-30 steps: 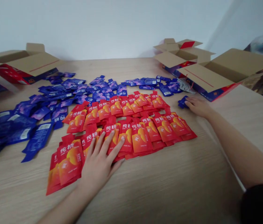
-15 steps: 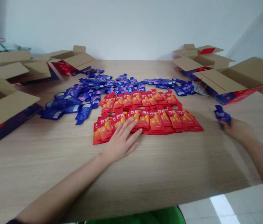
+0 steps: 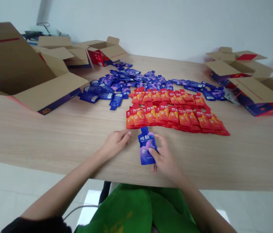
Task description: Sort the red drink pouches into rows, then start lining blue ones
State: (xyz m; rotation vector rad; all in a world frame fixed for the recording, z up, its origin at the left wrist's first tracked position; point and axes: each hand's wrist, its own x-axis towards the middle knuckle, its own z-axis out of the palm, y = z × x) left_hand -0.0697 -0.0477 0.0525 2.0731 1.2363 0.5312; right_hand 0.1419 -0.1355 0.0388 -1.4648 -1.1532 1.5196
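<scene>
A blue-purple pouch [image 3: 147,147] with a narrow spout end stands tilted with its printed front towards me. My right hand [image 3: 164,157] grips it by its right side, thumb across the front. To its left, my left hand [image 3: 118,142] rests low over the table with fingers curled and nothing visible in them. Just beyond both hands lie red pouches [image 3: 172,115] with an orange fruit print, overlapping in two rows. A loose heap of blue pouches [image 3: 126,81] spreads behind the red rows.
On the left an open cardboard box [image 3: 51,92] stands close, with more open boxes [image 3: 107,51] behind it. Further open boxes [image 3: 255,92] line the right side. The wooden table's [image 3: 78,155] front edge runs just before my green-covered lap [image 3: 131,207].
My right hand has come from the far right to the middle with the blue pouch. My left hand has drawn back from the red pouches and curled. The view has shifted.
</scene>
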